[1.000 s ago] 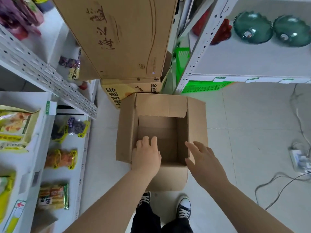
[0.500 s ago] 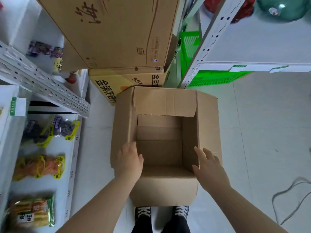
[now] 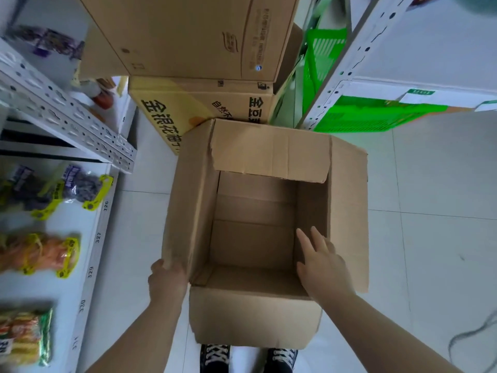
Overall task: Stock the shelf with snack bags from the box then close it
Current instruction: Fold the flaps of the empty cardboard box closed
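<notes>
An open brown cardboard box (image 3: 252, 316) stands on the floor in front of me, with nothing visible inside. My left hand (image 3: 166, 282) grips the near corner of the box's left flap (image 3: 185, 200). My right hand (image 3: 321, 262) is spread flat, fingers apart, against the inner side of the right flap (image 3: 348, 208). The far flap (image 3: 271, 154) leans in over the opening. On the white shelf (image 3: 99, 238) at left lie snack bags: a purple one (image 3: 78, 187), an orange one (image 3: 40, 253) and a yellow-green one (image 3: 24, 337).
Stacked cardboard cartons (image 3: 193, 39) stand just behind the box. A green plastic basket (image 3: 376, 114) sits under a white rack (image 3: 347, 63) at the right. A cable (image 3: 473, 337) lies on the tiled floor at right. My shoes (image 3: 215, 358) are below the box.
My head has moved closer over the box. My left hand shifted from the box's near edge out to the left flap's corner and closed on it; my right hand pressed against the right flap.
</notes>
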